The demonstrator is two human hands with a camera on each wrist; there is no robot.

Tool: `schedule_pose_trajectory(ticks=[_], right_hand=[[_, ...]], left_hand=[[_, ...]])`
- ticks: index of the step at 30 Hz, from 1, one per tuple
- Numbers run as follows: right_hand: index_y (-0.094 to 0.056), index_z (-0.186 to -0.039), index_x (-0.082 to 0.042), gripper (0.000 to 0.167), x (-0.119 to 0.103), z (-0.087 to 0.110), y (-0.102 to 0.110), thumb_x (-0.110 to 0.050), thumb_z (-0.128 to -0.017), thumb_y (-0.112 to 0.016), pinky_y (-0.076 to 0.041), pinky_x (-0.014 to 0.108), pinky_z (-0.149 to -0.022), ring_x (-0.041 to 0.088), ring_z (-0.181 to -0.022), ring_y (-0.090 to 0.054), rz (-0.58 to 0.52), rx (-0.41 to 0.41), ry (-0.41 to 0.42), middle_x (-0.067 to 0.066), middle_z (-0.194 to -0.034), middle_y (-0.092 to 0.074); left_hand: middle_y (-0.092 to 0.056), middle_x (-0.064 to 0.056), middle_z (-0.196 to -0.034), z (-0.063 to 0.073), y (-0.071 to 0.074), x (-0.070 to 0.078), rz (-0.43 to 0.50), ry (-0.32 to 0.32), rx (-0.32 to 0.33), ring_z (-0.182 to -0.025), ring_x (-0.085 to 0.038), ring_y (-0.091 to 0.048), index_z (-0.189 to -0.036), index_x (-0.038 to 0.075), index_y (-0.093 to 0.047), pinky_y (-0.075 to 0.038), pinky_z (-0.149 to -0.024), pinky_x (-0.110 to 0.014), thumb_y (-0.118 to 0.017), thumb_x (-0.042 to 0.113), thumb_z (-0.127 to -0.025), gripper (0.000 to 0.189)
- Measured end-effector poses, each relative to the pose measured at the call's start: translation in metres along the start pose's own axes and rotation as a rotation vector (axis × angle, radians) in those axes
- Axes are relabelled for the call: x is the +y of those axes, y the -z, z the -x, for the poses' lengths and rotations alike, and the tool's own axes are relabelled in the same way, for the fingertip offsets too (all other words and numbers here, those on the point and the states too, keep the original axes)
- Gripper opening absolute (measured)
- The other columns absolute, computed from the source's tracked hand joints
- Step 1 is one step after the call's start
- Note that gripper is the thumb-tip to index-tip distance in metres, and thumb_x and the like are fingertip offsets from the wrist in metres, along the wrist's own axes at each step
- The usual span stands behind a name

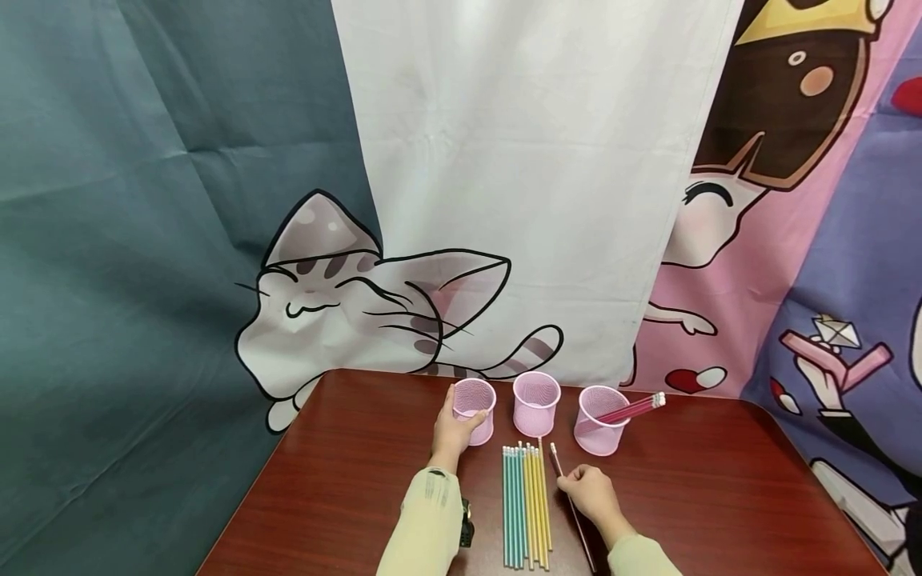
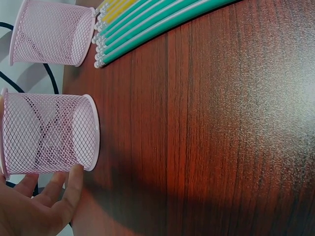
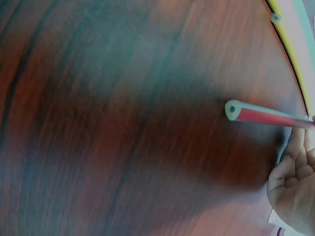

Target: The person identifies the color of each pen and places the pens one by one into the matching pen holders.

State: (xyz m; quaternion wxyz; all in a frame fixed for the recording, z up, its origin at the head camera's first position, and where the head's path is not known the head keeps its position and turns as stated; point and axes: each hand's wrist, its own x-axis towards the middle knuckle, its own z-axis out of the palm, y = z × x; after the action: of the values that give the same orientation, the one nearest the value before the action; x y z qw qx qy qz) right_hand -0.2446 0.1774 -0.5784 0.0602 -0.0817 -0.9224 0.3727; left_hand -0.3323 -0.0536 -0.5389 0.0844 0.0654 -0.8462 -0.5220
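My left hand (image 1: 450, 436) holds the leftmost pink mesh pencil cup (image 1: 483, 434), thumb at its rim and the other fingers along its side. In the left wrist view the fingers (image 2: 74, 184) lie against the wall of this cup (image 2: 49, 132), which stands upright. Between thumb and fingers, my right hand (image 1: 592, 490) pinches a red pencil (image 1: 581, 534) near its middle. The pencil's white eraser end points toward the cups. In the right wrist view its flat, unsharpened end (image 3: 233, 110) shows close over the table.
Green pencils (image 1: 513, 508) and yellow pencils (image 1: 536, 512) lie side by side between the hands. A middle pink mesh cup (image 1: 536, 416) stands behind them. The right mesh cup (image 1: 596, 438) has red pencils (image 1: 634, 409) leaning in it. A printed curtain (image 1: 547, 200) hangs behind the brown table (image 1: 346, 480).
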Motion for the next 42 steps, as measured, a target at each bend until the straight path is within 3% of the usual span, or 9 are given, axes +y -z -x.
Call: schedule_pose_trajectory(ticks=[13, 27, 36, 42], right_hand=[[-0.056, -0.065, -0.007, 0.008, 0.001, -0.009, 0.013, -0.008, -0.07, -0.062, -0.042, 0.026, -0.042, 0.012, -0.041, -0.051, -0.181, 0.015, -0.048, 0.001, -0.054, -0.057], [-0.067, -0.079, -0.003, 0.01, -0.013, -0.02, 0.034, -0.013, -0.08, -0.067, -0.043, 0.028, -0.057, 0.011, -0.053, -0.051, -0.17, 0.061, 0.008, -0.001, -0.064, -0.059], [-0.066, -0.086, 0.001, 0.017, -0.019, -0.029, 0.045, -0.016, -0.084, -0.068, -0.047, 0.026, -0.044, 0.015, -0.045, -0.055, -0.332, 0.039, -0.033, 0.004, -0.064, -0.06], [-0.065, -0.086, 0.002, 0.015, -0.027, -0.036, 0.055, -0.013, -0.084, -0.067, -0.048, 0.026, -0.044, 0.016, -0.046, -0.056, -0.35, 0.058, -0.02, 0.011, -0.068, -0.062]], left_hand=[[-0.05, -0.022, -0.129, 0.0, -0.001, -0.003, 0.013, 0.004, 0.0, -0.112, -0.04, -0.05, -0.144, 0.015, -0.034, -0.039, -0.093, -0.052, -0.08, 0.027, -0.072, 0.086], [-0.048, -0.023, -0.131, -0.001, -0.001, -0.004, 0.0, 0.004, 0.003, -0.113, -0.041, -0.049, -0.144, 0.015, -0.034, -0.039, -0.093, -0.052, -0.08, 0.028, -0.072, 0.086], [-0.048, -0.022, -0.131, -0.001, 0.0, -0.004, -0.005, 0.011, -0.005, -0.114, -0.04, -0.048, -0.144, 0.016, -0.033, -0.038, -0.093, -0.053, -0.079, 0.029, -0.072, 0.086], [-0.048, -0.022, -0.131, -0.001, 0.0, -0.004, -0.004, 0.013, -0.006, -0.113, -0.04, -0.048, -0.144, 0.017, -0.034, -0.038, -0.093, -0.053, -0.079, 0.029, -0.072, 0.086]])
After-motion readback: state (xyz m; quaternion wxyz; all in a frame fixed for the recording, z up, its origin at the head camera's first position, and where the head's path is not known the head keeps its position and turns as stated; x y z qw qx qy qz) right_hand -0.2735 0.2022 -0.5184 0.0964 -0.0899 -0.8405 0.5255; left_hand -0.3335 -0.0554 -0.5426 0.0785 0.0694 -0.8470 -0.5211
